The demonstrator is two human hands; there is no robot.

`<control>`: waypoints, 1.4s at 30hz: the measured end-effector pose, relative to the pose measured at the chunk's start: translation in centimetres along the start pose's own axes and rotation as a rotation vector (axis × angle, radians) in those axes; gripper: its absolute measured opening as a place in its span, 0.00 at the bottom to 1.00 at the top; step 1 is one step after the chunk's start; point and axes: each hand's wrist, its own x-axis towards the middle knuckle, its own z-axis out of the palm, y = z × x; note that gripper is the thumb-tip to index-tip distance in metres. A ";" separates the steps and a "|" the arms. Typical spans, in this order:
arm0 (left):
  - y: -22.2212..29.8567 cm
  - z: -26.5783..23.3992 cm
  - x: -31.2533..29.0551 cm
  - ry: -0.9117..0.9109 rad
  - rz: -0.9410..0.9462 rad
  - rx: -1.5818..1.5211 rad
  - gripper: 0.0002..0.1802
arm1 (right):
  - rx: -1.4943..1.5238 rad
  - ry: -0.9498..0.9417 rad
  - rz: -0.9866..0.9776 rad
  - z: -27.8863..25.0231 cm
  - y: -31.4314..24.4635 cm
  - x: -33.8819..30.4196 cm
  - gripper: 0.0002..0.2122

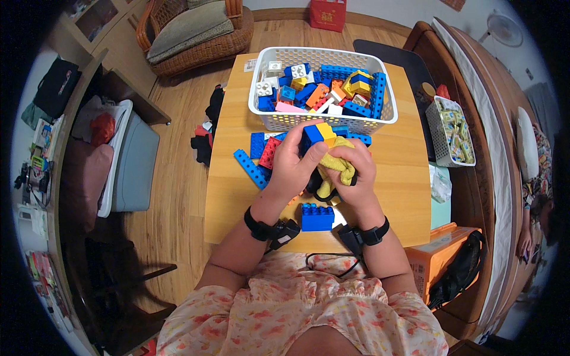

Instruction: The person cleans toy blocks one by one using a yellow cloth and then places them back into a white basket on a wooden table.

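Over the wooden table, my left hand [292,165] grips a joined blue and yellow toy brick piece [317,134]. My right hand [358,168] is closed on a yellow cloth [337,164] with dark edging, and the cloth presses against the piece. Part of the cloth hangs below my fingers. Nearer to me, a stack of blue bricks [317,218] stands on the table between my wrists. Beyond my left hand lie a long blue beam [251,169], a red brick [270,153] and other loose bricks, partly hidden by my hands.
A white perforated basket [323,121] full of mixed bricks stands at the table's far side. The table [398,202] has a bed along its right, with an orange crate [442,252] on the floor beside it. A smaller white basket [436,132] holds packets. Far left is a wicker armchair [193,53].
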 end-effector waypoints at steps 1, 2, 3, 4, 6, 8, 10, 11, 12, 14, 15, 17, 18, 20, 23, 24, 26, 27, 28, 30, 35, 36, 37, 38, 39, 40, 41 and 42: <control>0.0 0.1 0.1 0.029 0.003 -0.019 0.21 | 0.000 -0.001 -0.001 -0.1 0.0 0.1 0.16; 0.0 0.1 0.1 0.058 0.005 -0.038 0.19 | -0.001 0.014 0.007 -0.2 -0.2 0.2 0.15; 0.3 -0.1 0.1 0.060 0.005 -0.038 0.19 | -0.003 0.029 0.016 -0.3 -0.2 0.3 0.15; 0.7 -0.4 0.1 0.036 -0.046 -0.065 0.21 | -0.002 0.028 0.016 -0.4 0.0 0.3 0.15; 0.9 -0.5 0.1 0.006 -0.098 -0.096 0.24 | 0.032 0.127 0.108 -0.4 0.7 0.0 0.13; 0.8 -0.5 0.1 0.032 -0.045 -0.022 0.26 | 0.090 0.156 0.162 -0.4 0.9 -0.1 0.13; 0.3 -0.7 0.1 -0.002 -0.049 -0.010 0.25 | 0.169 0.204 0.176 -0.5 0.7 0.0 0.12; 0.2 -0.5 0.1 -0.039 -0.053 0.028 0.26 | 0.170 0.204 0.177 -0.4 0.7 0.0 0.12; 0.1 -0.3 0.1 -0.075 -0.058 0.066 0.27 | 0.168 0.181 0.153 -0.4 0.6 0.0 0.12; 0.3 0.0 0.0 -0.080 -0.081 0.011 0.29 | 0.163 0.135 0.106 -0.4 0.5 0.0 0.12; 0.4 0.1 0.0 -0.075 -0.093 -0.003 0.29 | 0.170 0.118 0.123 -0.5 0.6 0.0 0.12; 0.5 0.0 0.1 -0.070 -0.106 -0.015 0.29 | 0.158 0.138 0.143 -0.5 0.7 -0.2 0.12; 0.5 0.0 0.1 -0.054 -0.095 -0.013 0.29 | 0.148 0.157 0.163 -0.5 0.8 -0.2 0.12; 0.7 0.1 0.1 -0.038 -0.084 -0.010 0.29 | 0.134 0.161 0.135 -0.5 0.7 -0.1 0.13; 0.8 0.3 0.0 0.052 -0.008 0.039 0.22 | 0.064 0.084 0.031 -1.0 0.0 0.4 0.15; 0.4 0.2 0.0 0.072 0.000 0.052 0.21 | 0.008 0.004 -0.046 -1.1 -0.2 0.5 0.16; 0.0 0.1 0.0 0.093 0.008 0.064 0.20 | 0.004 -0.017 -0.020 -0.6 -0.5 0.4 0.17; -0.1 0.0 0.1 0.083 0.020 0.091 0.19 | 0.009 -0.005 -0.006 -0.5 -0.5 0.4 0.17; -0.1 -0.1 0.1 0.074 0.032 0.117 0.19 | 0.014 0.005 0.009 -0.5 -0.5 0.4 0.17; 0.2 -0.1 -0.1 0.066 0.007 0.130 0.18 | 0.013 0.007 -0.002 -0.7 -0.5 0.5 0.17; 0.9 -0.1 0.2 0.070 0.051 0.211 0.18 | 0.012 -0.007 0.008 -0.7 -0.2 0.4 0.17; 0.7 -0.2 0.3 0.063 0.008 0.160 0.19 | 0.011 -0.004 0.010 -0.6 -0.2 0.5 0.16; 0.6 -0.3 0.3 0.055 -0.035 0.109 0.20 | 0.011 -0.001 0.012 -0.6 -0.2 0.5 0.16; 0.7 -0.3 0.2 0.055 -0.034 0.110 0.20 | 0.011 0.000 0.012 -0.6 -0.1 0.5 0.16; 0.7 -0.2 0.1 0.067 -0.090 0.023 0.23 | -0.007 0.013 0.030 -0.6 0.1 0.5 0.16; 0.8 -0.2 0.1 0.079 -0.145 -0.065 0.27 | -0.024 0.025 0.048 -0.5 0.3 0.4 0.16; 1.0 0.0 0.2 0.076 -0.145 -0.066 0.27 | -0.027 0.026 0.048 -0.5 0.5 0.4 0.16; 1.3 0.2 0.2 0.109 -0.163 -0.097 0.27 | -0.021 0.049 0.055 -0.5 0.7 0.3 0.15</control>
